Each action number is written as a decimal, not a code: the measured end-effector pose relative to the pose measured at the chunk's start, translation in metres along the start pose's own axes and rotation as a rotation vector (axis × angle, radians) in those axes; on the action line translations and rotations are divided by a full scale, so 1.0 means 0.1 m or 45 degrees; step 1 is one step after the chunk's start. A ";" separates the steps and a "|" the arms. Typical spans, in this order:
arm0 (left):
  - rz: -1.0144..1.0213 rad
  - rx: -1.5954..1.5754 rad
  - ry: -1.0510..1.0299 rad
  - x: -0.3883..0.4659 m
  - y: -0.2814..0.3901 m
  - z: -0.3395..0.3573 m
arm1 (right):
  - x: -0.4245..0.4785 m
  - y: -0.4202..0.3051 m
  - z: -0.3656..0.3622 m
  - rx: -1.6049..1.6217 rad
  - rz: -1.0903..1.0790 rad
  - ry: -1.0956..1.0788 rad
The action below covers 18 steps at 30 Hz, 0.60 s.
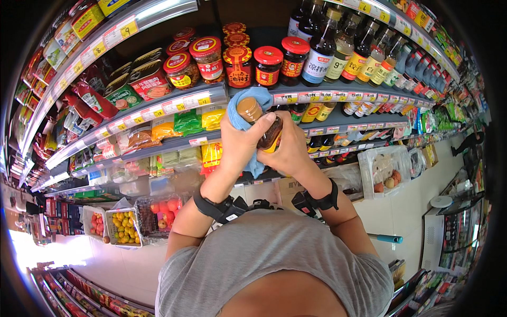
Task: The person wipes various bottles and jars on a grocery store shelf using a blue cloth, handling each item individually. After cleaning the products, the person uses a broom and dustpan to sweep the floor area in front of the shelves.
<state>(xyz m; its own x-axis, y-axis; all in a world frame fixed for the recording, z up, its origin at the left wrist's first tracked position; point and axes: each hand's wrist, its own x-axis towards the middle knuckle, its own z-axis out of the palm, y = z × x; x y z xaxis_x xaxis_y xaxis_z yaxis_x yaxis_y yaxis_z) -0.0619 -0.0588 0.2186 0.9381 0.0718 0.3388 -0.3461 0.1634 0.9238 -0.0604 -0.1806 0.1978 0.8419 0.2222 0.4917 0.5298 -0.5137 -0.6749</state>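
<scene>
A glass jar of dark sauce with a gold-brown lid is tilted between my two hands, in front of the shelf edge. My left hand presses a light blue cloth against it; the cloth wraps around the lid side and hangs down below my fingers. Around the jar's lower body curl the fingers of my right hand. Just behind them, on the shelf, stand red-lidded chili sauce jars and a jar with a red-and-gold cover. Part of the jar's label is hidden by my hands.
Sauce and vinegar bottles line the shelf at right; cans and ketchup pouches stand at left. Lower shelves hold bagged goods. Fruit crates sit on the floor at left, a foam box at right.
</scene>
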 end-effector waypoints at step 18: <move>-0.343 -0.560 -0.384 0.02 0.43 -0.37 | -0.02 -0.05 -0.13 0.699 -0.042 -0.563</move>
<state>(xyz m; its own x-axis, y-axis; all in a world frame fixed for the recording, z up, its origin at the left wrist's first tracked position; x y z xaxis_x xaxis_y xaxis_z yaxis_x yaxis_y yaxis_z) -0.0752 -0.0151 0.2525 0.9329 -0.3007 0.1982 -0.0075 0.5339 0.8455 -0.0658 -0.1894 0.2074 0.7257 0.6060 0.3258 0.4328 -0.0340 -0.9008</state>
